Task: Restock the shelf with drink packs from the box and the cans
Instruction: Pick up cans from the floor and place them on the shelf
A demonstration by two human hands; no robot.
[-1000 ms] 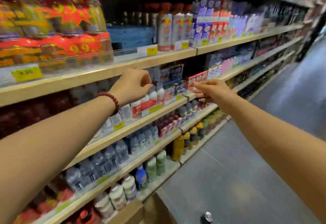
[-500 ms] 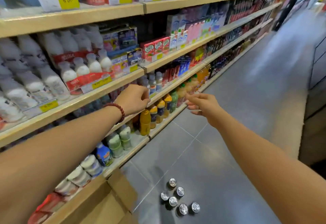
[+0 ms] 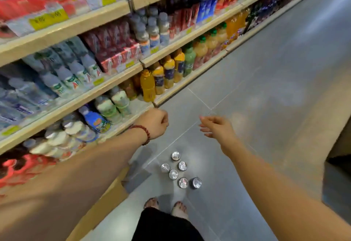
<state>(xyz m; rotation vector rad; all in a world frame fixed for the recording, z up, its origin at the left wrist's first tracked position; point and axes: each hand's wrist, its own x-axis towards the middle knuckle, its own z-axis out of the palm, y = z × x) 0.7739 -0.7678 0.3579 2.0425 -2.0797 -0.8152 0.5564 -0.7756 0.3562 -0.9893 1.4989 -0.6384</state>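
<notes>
Several silver-topped cans [image 3: 178, 172] stand in a loose cluster on the grey floor just ahead of my feet. My left hand [image 3: 154, 125], with a red bead bracelet on the wrist, hangs above them by the bottom shelf edge [image 3: 133, 116], fingers curled into a loose fist with nothing in it. My right hand [image 3: 216, 127] hovers over the floor to the right, fingers spread and empty. A brown cardboard box [image 3: 106, 201] shows partly under my left forearm at the foot of the shelf; what is inside is hidden.
Wooden shelves [image 3: 85, 22] run along the left, packed with bottles, red drink cartons [image 3: 117, 54] and orange juice bottles [image 3: 148, 85]. The grey tiled aisle [image 3: 266, 89] stretches to the right. My feet [image 3: 165, 206] stand near the cans.
Both hands have come down from the upper shelf to just above the floor, and my view has tilted down, bringing the cans, the box and my feet into sight.
</notes>
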